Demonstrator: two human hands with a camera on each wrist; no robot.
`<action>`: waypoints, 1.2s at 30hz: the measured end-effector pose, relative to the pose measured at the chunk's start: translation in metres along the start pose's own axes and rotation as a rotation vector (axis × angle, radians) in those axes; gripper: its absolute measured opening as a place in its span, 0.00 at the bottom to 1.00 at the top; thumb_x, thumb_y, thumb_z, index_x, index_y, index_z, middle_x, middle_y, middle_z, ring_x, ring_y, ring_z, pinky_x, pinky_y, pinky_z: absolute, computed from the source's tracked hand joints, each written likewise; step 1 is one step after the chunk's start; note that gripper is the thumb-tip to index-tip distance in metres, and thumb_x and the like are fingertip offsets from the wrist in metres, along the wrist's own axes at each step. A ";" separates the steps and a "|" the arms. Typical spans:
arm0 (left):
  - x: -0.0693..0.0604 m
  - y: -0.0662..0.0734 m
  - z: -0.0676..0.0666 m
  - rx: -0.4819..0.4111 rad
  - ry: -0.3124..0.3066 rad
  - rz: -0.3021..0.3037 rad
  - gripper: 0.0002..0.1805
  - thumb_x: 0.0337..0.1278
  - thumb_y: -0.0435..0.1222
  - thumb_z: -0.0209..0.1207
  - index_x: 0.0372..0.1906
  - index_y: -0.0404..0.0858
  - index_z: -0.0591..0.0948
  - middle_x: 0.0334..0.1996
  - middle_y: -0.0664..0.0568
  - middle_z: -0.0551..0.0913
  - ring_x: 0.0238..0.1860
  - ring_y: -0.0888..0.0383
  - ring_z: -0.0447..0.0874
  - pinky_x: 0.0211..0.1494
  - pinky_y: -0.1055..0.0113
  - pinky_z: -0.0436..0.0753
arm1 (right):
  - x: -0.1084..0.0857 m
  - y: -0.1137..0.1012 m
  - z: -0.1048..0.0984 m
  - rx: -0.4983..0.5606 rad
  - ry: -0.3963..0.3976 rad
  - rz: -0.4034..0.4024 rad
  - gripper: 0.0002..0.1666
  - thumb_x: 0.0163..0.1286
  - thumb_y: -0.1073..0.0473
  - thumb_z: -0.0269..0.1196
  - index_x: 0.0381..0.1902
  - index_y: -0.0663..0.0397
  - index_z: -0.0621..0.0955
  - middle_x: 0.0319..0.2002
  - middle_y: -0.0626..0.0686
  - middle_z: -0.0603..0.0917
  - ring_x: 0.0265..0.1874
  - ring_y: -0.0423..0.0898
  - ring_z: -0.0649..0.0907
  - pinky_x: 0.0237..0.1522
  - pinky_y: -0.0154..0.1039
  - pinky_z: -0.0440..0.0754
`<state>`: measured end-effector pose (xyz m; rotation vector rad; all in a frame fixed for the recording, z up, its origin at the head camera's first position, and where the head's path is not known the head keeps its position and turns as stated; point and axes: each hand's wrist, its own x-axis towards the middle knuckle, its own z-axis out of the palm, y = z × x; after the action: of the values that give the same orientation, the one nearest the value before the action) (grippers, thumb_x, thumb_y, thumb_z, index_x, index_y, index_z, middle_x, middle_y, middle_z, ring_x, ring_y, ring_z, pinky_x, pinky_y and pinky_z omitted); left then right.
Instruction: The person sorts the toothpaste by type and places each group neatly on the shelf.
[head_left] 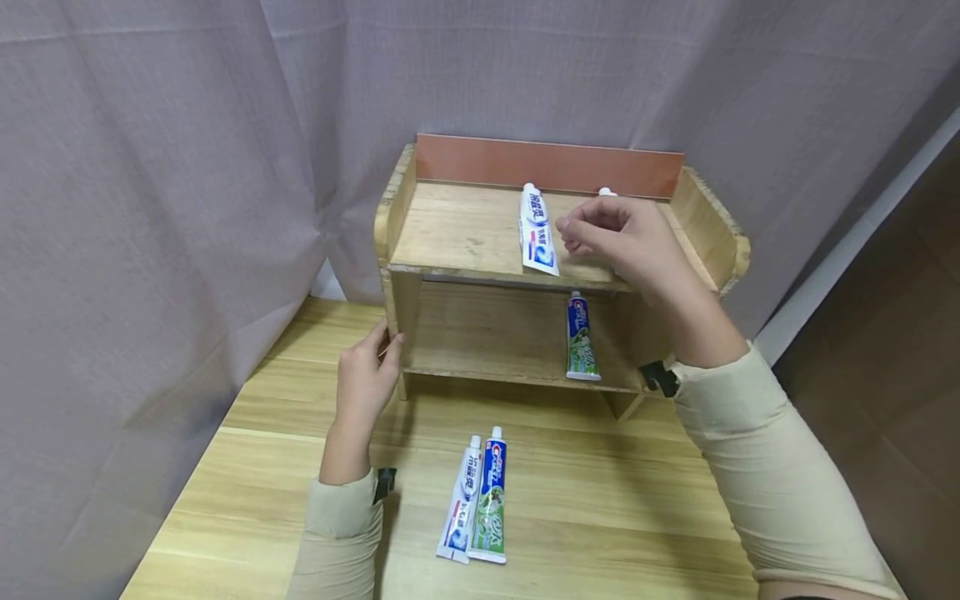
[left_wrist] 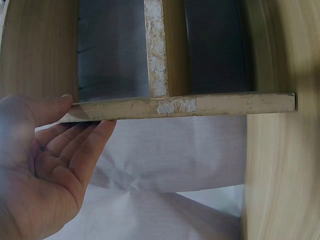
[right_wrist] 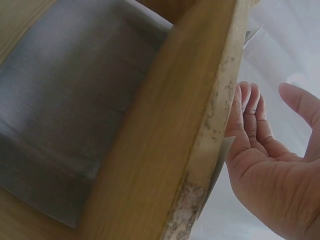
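My left hand (head_left: 366,371) grips the left side panel of a small wooden shelf (head_left: 457,233); in the left wrist view, thumb and fingers lie on opposite faces of the panel (left_wrist: 220,104). Over the upper board, my right hand (head_left: 637,246) holds nothing, its thumb apart from its loosely bent fingers in the right wrist view. Just left of it lies a white toothpaste tube (head_left: 536,229) with blue print. Another tube (head_left: 607,192) shows only its white top end behind the right hand. One blue-and-green Crest toothpaste tube (head_left: 581,337) lies on the lower board.
On the wooden table (head_left: 600,483) before the shelf, a white toothpaste tube (head_left: 461,504) and a Crest tube (head_left: 491,500) lie side by side. A grey curtain (head_left: 187,167) hangs behind the shelf. The upper board has a reddish-brown back strip (head_left: 547,164).
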<state>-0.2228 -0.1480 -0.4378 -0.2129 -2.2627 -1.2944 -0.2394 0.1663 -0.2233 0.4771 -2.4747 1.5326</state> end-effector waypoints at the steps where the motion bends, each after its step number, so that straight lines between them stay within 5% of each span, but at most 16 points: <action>1: 0.000 0.000 0.000 -0.002 0.000 -0.002 0.21 0.69 0.35 0.61 0.62 0.31 0.79 0.52 0.35 0.84 0.50 0.43 0.87 0.48 0.61 0.89 | -0.001 0.000 0.000 0.005 0.001 -0.002 0.14 0.70 0.58 0.67 0.44 0.67 0.84 0.36 0.48 0.88 0.34 0.44 0.87 0.39 0.32 0.89; 36: -0.001 0.001 -0.001 -0.012 -0.003 -0.006 0.21 0.69 0.34 0.61 0.63 0.31 0.78 0.51 0.34 0.84 0.50 0.43 0.87 0.47 0.63 0.89 | -0.048 0.006 0.010 0.117 0.008 -0.029 0.12 0.69 0.56 0.69 0.41 0.62 0.84 0.36 0.56 0.87 0.37 0.48 0.86 0.45 0.33 0.88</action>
<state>-0.2212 -0.1484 -0.4371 -0.2133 -2.2604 -1.3120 -0.1972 0.1684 -0.2483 0.5223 -2.3711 1.6706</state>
